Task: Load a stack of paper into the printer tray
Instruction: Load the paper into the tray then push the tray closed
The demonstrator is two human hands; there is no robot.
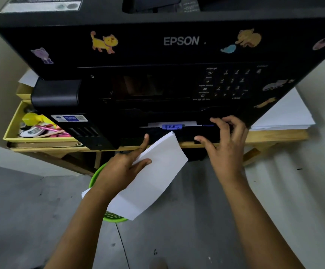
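Observation:
A black Epson printer (181,41) with animal stickers stands on a low wooden table. Its paper tray (187,133) sits at the bottom front, with a blue guide (171,126) and a strip of white paper showing in the slot. My left hand (124,167) grips a stack of white paper (154,177), tilted, its far corner almost touching the tray front. My right hand (225,140) rests on the tray's right front, thumb under the edge and fingers spread over the top. Whether it grips the tray I cannot tell.
A yellow box (14,131) with pens and small items lies left of the printer. A pile of white sheets (286,117) rests on the wooden table (274,135) at the right. A green basket (115,218) stands on the grey floor under my left arm.

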